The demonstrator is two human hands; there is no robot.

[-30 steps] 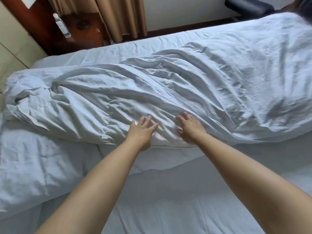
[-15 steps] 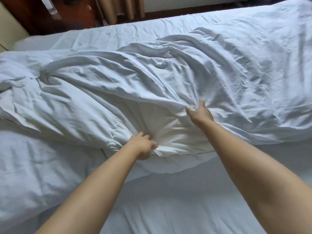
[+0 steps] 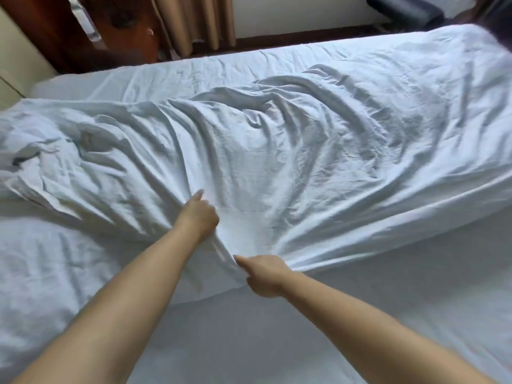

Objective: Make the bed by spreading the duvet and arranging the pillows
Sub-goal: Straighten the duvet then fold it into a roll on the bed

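Change since earlier frame: both hands have shifted; the right hand (image 3: 264, 275) has drawn back toward the near edge of the bed, pulling cloth with it; the left hand (image 3: 200, 217) has moved forward and now lies ahead of the right one.
Left grip: fingers curled into a gathered fold of the duvet (image 3: 277, 162); clamped on the cloth, index finger partly extended.
Right grip: fingers closed on the duvet's near edge; creases fan out from this point.
Duvet location: bunched in a long ridge across the middle of the bed, from the left end to the right end; the far strip of the bed sheet (image 3: 194, 76) and the near strip remain uncovered.
Handling: judged soft, limp and light for its bulk; it drapes and wrinkles rather than holding shape; the cotton-like cover appears non-slippery.
Hold points: take the hem or corners, hands set apart; pulling from one central bunch only drags folds together.
Pillows: a white padded mass lies at the near left; whether it is a pillow cannot be told.
Surroundings: curtain (image 3: 194, 20) and dark wooden furniture beyond the bed.
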